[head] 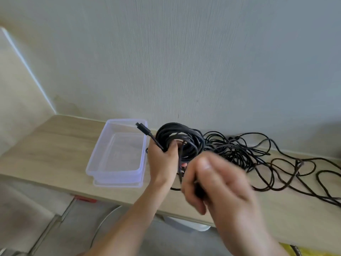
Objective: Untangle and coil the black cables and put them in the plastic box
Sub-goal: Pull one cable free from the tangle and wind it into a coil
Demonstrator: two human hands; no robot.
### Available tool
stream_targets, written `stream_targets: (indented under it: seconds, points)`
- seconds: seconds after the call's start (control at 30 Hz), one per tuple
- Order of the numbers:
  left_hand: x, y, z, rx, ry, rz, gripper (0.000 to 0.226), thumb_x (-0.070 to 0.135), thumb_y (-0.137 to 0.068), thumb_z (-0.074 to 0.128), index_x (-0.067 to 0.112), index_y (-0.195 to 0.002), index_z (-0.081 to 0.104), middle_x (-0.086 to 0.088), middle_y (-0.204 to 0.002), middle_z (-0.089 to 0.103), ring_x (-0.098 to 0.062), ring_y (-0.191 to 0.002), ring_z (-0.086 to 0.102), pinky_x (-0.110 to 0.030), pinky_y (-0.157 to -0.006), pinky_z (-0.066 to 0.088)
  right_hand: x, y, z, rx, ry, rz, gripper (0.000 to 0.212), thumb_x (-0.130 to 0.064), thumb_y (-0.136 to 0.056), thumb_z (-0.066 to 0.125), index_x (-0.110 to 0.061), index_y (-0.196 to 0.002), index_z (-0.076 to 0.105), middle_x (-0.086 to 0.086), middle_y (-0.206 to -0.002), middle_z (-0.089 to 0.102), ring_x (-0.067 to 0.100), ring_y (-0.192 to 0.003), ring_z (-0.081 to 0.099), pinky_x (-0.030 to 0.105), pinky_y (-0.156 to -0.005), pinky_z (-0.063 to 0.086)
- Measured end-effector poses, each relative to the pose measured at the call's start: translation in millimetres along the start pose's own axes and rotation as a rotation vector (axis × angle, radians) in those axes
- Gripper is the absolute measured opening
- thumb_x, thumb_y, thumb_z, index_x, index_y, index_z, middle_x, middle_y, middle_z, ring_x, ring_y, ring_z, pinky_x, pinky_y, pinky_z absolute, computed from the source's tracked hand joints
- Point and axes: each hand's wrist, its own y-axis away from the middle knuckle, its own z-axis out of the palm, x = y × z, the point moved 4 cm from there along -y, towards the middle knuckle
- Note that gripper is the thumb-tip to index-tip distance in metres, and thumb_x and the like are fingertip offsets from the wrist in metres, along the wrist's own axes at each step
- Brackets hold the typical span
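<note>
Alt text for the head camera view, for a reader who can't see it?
The left hand holds a coil of black cable above a wooden table while the blurred right hand grips a strand. An empty clear plastic box sits left of the hands, and tangled cables lie to the right.

One wide-angle view from the person's head faces forward and down: wall (184,52) at 12 o'clock, worktop (46,148) crossing from 9 to 3 o'clock, left hand (163,163) and right hand (217,183) close under the lens toward 6 o'clock.
</note>
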Motion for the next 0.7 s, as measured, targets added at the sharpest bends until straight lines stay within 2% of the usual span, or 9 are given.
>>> stream_targets:
  seconds: [0.03,0.1,0.17,0.27,0.37,0.43,0.5,0.6,0.7]
  points:
    - [2.3,-2.1,-3.7,0.057,0.001,0.029,0.008,0.001,-0.091,0.061,-0.002,-0.099,0.061,-0.01,-0.082,0.069,-0.013,-0.066,0.068,-0.028,-0.058,0.057,19.6,1.5,-2.8,-0.071,0.167,0.174,0.029,-0.026,-0.096,0.045,-0.014,-0.072,0.056,0.001,-0.048,0.053,0.015,-0.046,0.04,0.028,-0.048,0.033]
    - [9.1,-4.1,-7.9,0.088,0.014,0.103,0.007,-0.001,-0.091,0.06,-0.002,-0.098,0.06,-0.009,-0.079,0.068,-0.009,-0.063,0.069,-0.022,-0.05,0.055,54.0,6.3,-12.1,-0.155,0.54,0.414,0.023,-0.016,-0.095,0.045,-0.02,-0.077,0.06,0.0,-0.059,0.065,0.007,-0.05,0.049,0.031,-0.053,0.044]
    - [16.0,-2.3,-10.1,0.095,0.024,0.157,0.011,-0.002,-0.091,0.062,0.004,-0.098,0.058,0.0,-0.079,0.065,-0.001,-0.064,0.067,-0.016,-0.052,0.052,67.3,5.7,-22.9,-0.049,0.76,0.409,0.019,-0.016,-0.094,0.048,-0.028,-0.084,0.059,-0.004,-0.071,0.067,0.006,-0.062,0.056,0.032,-0.064,0.05]
    - [13.4,-0.2,-8.6,0.028,0.016,0.226,0.021,0.006,-0.084,0.066,0.023,-0.091,0.057,0.002,-0.076,0.063,-0.019,-0.07,0.063,-0.04,-0.068,0.056,65.4,-1.8,-28.1,0.181,0.681,0.316,0.005,-0.035,-0.093,0.055,-0.03,-0.092,0.057,-0.007,-0.079,0.062,0.005,-0.074,0.055,0.031,-0.071,0.049]
    - [12.5,2.1,-6.6,0.028,0.021,0.228,0.029,-0.009,-0.086,0.061,0.019,-0.088,0.054,0.003,-0.078,0.057,-0.015,-0.076,0.054,-0.034,-0.072,0.05,75.2,-8.2,-19.3,0.182,0.523,0.385,0.019,-0.037,-0.093,0.056,-0.028,-0.109,0.062,-0.014,-0.094,0.068,-0.003,-0.084,0.061,0.026,-0.079,0.051]
    - [15.3,3.9,-3.4,0.018,-0.028,0.223,0.04,-0.01,-0.089,0.057,0.029,-0.088,0.052,0.009,-0.081,0.056,-0.017,-0.081,0.055,-0.036,-0.076,0.05,75.9,-9.2,-8.9,0.192,0.326,0.415,0.013,-0.026,-0.095,0.055,-0.022,-0.101,0.066,-0.014,-0.083,0.071,-0.002,-0.07,0.06,0.027,-0.067,0.049]
    - [18.3,6.2,-1.9,0.006,0.03,0.211,0.037,-0.003,-0.087,0.059,0.034,-0.086,0.051,0.013,-0.08,0.058,-0.017,-0.083,0.057,-0.043,-0.08,0.051,75.7,-10.0,-3.7,0.217,0.198,0.413,0.012,-0.019,-0.097,0.055,-0.016,-0.092,0.066,-0.009,-0.069,0.067,0.005,-0.06,0.057,0.033,-0.059,0.049]
    - [14.1,4.6,-3.2,-0.003,0.001,0.261,0.028,-0.002,-0.083,0.062,0.024,-0.086,0.052,0.018,-0.074,0.058,-0.004,-0.071,0.053,-0.026,-0.068,0.048,68.7,-9.9,-1.8,0.278,0.168,0.336,0.014,-0.011,-0.098,0.052,-0.012,-0.086,0.06,-0.014,-0.052,0.052,0.006,-0.046,0.041,0.021,-0.046,0.035]
    - [7.5,-4.6,-5.6,0.015,0.019,0.144,0.012,0.0,-0.084,0.06,0.006,-0.093,0.059,-0.001,-0.079,0.068,-0.018,-0.07,0.065,-0.033,-0.061,0.053,46.1,-3.8,12.4,0.238,0.324,0.104,0.019,-0.012,-0.097,0.053,-0.017,-0.079,0.059,-0.013,-0.049,0.043,0.004,-0.046,0.033,0.015,-0.046,0.027]
